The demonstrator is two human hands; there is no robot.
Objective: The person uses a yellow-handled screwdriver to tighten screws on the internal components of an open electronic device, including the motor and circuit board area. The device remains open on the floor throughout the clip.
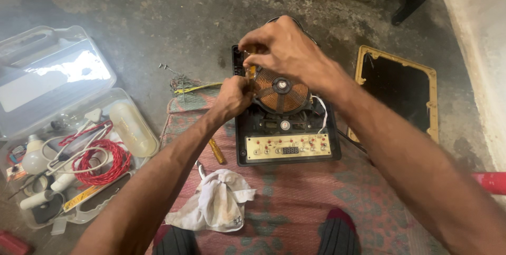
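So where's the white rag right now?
In the head view the white rag lies crumpled on the mat, left of centre, just below the opened cooker and beside the left forearm.

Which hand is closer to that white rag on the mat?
Left. The left hand is at the copper coil's left edge, straight above the white rag; the right hand is farther up.

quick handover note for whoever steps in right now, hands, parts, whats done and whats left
Left hand: closed at the left edge of the round copper coil, gripping something small I cannot make out.
Right hand: over the coil's upper left, fingers pinched on a small orange-handled part.
Opened black induction cooker base lies on the patterned mat; its black glass top in a gold frame lies to the right.
Yellow-handled screwdriver and white rag by the left forearm.
Done: top off. Left: coil work, refit top.
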